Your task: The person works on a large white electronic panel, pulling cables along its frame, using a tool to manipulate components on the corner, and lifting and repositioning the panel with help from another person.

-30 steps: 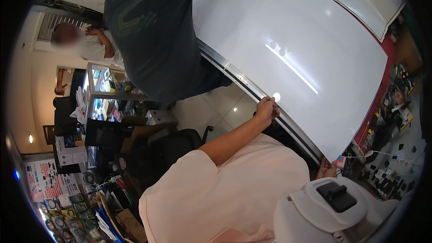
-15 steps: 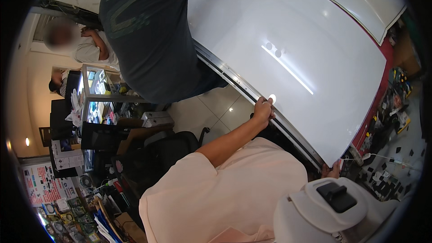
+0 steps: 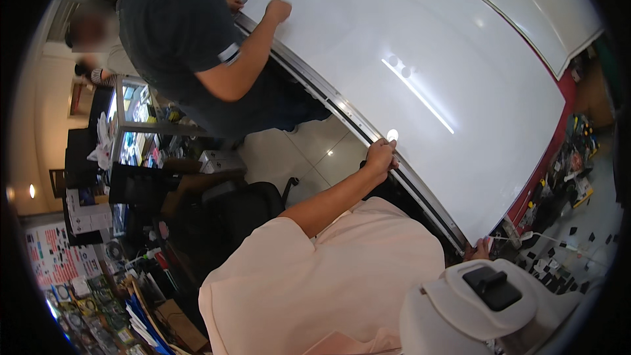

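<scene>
A large glossy white sheet (image 3: 427, 177) lies in front of me, with a metal rail (image 3: 348, 116) along its near edge. My left hand (image 3: 380, 160) is closed around this edge about midway along, thumb toward the white surface. At the sheet's near right corner, my right hand (image 3: 482, 248) grips the edge, partly hidden by the pale device with a black knob (image 3: 491, 288) in the foreground. A co-worker in a dark shirt stands at the far left end. One of their hands (image 3: 279, 11) is bunched on the sheet, the other (image 3: 234, 5) at its corner.
A black office chair (image 3: 243, 213) stands to my left on the tiled floor (image 3: 315, 148). Beyond it are a lit glass display case (image 3: 135, 128) and another person. Small goods (image 3: 582, 171) crowd the right side. Another white panel (image 3: 526, 0) adjoins the sheet's far side.
The co-worker has straightened from bending over the sheet and drawn back left, bringing both hands into view at its far left end. My hands keep their places on the edge.
</scene>
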The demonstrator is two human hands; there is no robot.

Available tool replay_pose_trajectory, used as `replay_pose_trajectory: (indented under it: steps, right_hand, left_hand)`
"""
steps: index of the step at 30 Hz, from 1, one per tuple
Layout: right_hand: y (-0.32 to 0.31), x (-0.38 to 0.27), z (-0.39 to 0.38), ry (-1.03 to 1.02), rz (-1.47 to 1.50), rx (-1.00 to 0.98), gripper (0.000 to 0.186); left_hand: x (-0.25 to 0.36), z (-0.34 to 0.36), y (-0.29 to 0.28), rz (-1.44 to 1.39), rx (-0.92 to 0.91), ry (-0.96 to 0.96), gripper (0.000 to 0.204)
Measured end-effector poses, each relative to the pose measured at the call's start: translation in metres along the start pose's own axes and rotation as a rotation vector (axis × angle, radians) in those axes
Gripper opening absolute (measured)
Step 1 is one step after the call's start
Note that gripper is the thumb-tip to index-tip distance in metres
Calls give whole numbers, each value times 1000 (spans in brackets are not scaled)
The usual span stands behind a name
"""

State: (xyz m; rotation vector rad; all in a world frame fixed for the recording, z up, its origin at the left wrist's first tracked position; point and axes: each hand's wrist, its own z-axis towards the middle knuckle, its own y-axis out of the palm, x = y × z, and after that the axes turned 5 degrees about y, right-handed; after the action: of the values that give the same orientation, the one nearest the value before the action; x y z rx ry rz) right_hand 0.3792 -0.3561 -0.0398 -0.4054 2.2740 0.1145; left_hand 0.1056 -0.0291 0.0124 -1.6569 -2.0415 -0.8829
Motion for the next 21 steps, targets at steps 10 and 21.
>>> replay_pose_trajectory:
  steps: [10, 21]
  right_hand:
    - [25, -14, -15, 23, -51, 38, 46]
    - [39, -25, -26, -10, -75, 95, 44]
  left_hand:
    - [-16, 17, 3, 34, 40, 90, 27]
    - [-16, 18, 4, 87, 69, 138, 30]
